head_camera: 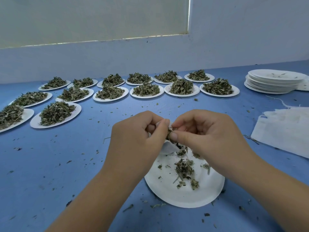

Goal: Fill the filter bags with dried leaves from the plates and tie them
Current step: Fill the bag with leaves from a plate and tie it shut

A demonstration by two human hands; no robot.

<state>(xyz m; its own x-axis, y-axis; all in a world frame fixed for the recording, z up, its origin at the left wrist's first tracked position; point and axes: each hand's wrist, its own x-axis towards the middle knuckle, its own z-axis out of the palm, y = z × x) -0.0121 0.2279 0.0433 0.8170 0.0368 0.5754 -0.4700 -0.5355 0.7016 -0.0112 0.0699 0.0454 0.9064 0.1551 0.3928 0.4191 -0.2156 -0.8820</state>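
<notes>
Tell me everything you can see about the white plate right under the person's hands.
This paper plate is round, white and matte, with a shallow raised rim. It lies flat on the blue table, nearest the person. Only a thin scatter of dried leaves lies on it. The left hand holds a filter bag over its far edge, hiding that rim; the right hand pinches leaves at the bag's mouth.

Directly before me on the worktop (66, 164) sits a plate (184, 195) with a few loose leaves (184, 169) on it. Above its far edge my left hand (138, 136) and right hand (205, 133) pinch a filter bag (168, 148) between them. Behind and to the left, heaped plates (160, 95) lie in rows. At far right stands a plate stack (270, 84), with spare bags (284, 128) in front of it.
</notes>
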